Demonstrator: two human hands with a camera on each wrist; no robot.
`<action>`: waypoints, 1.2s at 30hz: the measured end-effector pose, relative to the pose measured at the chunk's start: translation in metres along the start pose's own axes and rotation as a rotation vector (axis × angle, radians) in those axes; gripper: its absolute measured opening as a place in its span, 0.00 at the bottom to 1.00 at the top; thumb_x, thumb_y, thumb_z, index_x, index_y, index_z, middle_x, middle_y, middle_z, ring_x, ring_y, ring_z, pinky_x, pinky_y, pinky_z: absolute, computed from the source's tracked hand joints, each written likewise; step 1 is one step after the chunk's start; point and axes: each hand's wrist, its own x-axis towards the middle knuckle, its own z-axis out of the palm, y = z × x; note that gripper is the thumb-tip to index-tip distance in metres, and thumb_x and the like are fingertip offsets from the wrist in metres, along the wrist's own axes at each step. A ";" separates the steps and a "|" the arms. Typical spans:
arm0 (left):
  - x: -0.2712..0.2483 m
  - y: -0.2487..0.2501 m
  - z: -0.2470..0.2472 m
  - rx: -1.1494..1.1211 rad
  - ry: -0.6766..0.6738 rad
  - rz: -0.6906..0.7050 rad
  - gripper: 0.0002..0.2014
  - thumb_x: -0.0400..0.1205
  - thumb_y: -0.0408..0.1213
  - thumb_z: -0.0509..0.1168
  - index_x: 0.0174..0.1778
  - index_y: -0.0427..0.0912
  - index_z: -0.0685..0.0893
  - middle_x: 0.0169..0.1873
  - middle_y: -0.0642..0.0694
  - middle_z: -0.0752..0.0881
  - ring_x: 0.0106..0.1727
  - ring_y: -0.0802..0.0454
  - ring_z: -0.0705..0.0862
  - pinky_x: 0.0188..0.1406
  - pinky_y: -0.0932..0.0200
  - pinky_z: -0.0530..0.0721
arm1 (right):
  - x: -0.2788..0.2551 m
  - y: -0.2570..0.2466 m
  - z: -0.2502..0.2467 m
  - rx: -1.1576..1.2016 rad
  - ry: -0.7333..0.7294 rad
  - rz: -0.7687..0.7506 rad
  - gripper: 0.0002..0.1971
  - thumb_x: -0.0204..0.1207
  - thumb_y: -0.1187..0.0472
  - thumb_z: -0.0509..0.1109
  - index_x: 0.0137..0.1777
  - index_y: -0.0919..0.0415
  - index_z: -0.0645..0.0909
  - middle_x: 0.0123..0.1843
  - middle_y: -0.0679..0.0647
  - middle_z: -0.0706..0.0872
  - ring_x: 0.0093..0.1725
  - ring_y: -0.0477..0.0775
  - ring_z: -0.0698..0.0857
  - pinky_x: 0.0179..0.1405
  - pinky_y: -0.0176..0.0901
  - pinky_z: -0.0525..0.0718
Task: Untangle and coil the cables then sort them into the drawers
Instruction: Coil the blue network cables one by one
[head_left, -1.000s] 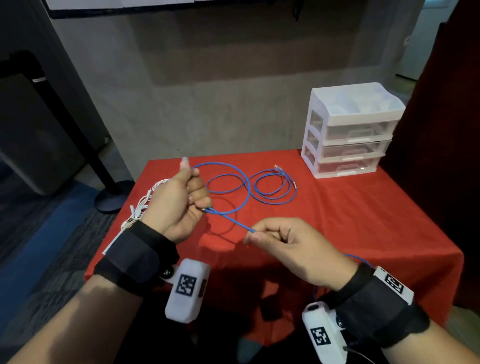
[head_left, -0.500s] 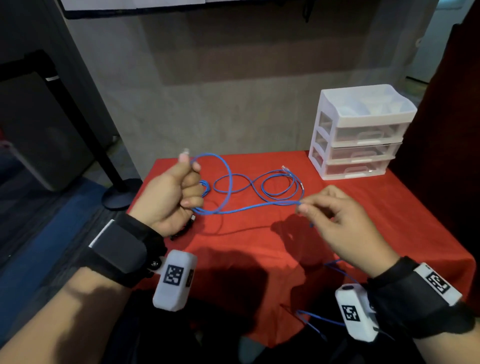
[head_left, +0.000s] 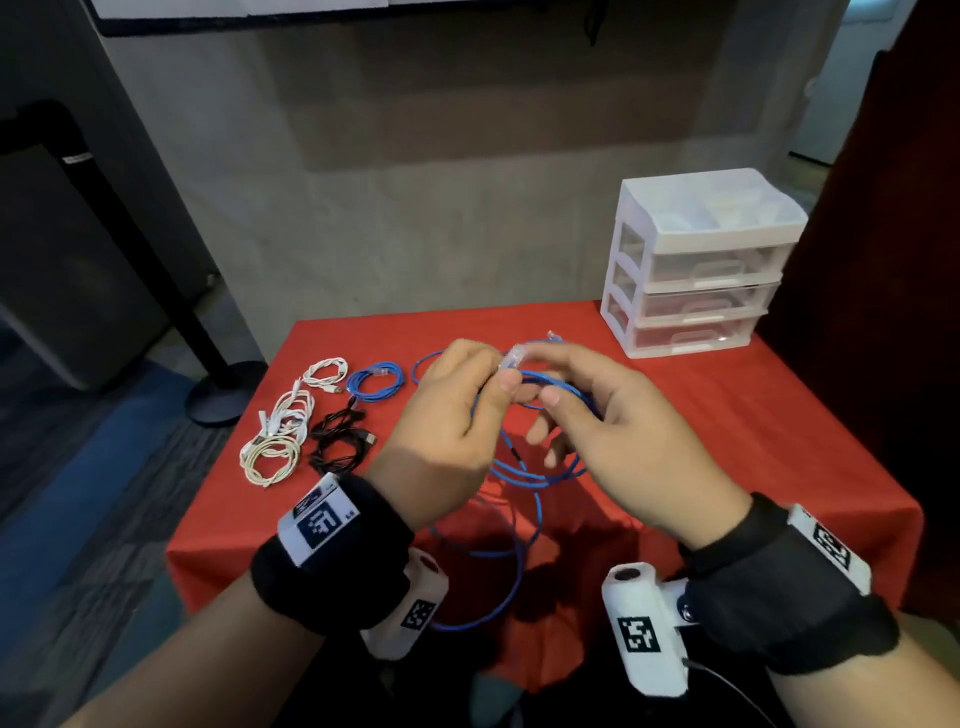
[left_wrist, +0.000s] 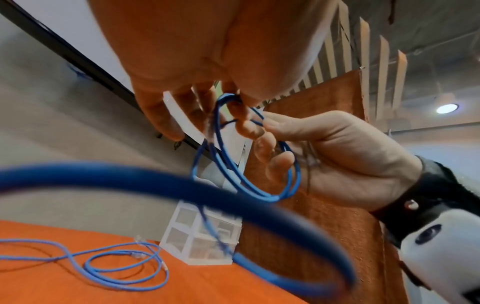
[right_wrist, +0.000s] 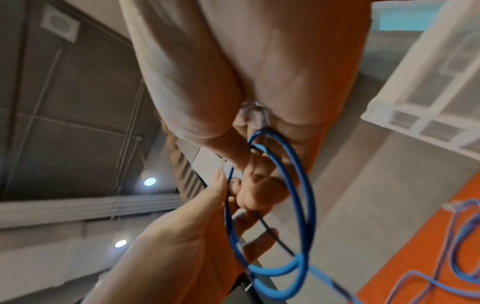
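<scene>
Cables lay sorted at the left of the red worktop (head_left: 779, 415): white coiled cables (head_left: 280, 426) nearest the edge, a black cable bundle (head_left: 340, 434) just beside them, and a small coiled blue cable (head_left: 375, 382) behind the black one. Toward the middle, both hands were raised above the cloth and met over a long blue cable (head_left: 524, 470). Left hand (head_left: 447, 431) had its fingers curled, thumb and forefinger pinching the clear plug (head_left: 514, 358) at the cable's end. Several loops of the blue cable hung between the two hands, and the rest trailed down over the near edge of the worktop. Right hand (head_left: 623, 441) gripped the same loops, its fingers (left_wrist: 262, 142) bent through the coil as seen from the left wrist. Behind the hands another loose blue cable (left_wrist: 124, 267) lay in slack loops on the cloth. At the far right corner stood the white drawer unit (head_left: 696, 265), its three clear drawers all pushed in
</scene>
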 end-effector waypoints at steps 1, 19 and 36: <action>0.000 0.001 0.001 -0.019 0.014 0.001 0.11 0.92 0.39 0.54 0.49 0.42 0.80 0.46 0.56 0.81 0.51 0.58 0.81 0.55 0.57 0.78 | 0.001 -0.001 -0.001 -0.018 0.003 -0.026 0.15 0.88 0.72 0.62 0.67 0.54 0.79 0.52 0.57 0.91 0.38 0.54 0.87 0.35 0.52 0.87; 0.005 0.012 0.003 -0.921 0.095 -0.613 0.20 0.92 0.52 0.50 0.40 0.44 0.73 0.26 0.49 0.57 0.22 0.55 0.56 0.24 0.61 0.69 | -0.003 0.016 0.005 0.096 0.146 0.052 0.24 0.83 0.53 0.73 0.76 0.48 0.71 0.56 0.45 0.80 0.49 0.41 0.80 0.53 0.44 0.84; 0.019 -0.030 -0.045 -1.184 0.408 -0.717 0.21 0.90 0.56 0.54 0.37 0.47 0.74 0.23 0.54 0.59 0.21 0.58 0.56 0.22 0.63 0.66 | -0.028 0.032 0.005 0.480 0.034 0.514 0.15 0.81 0.49 0.71 0.38 0.58 0.82 0.24 0.53 0.74 0.25 0.49 0.70 0.31 0.45 0.72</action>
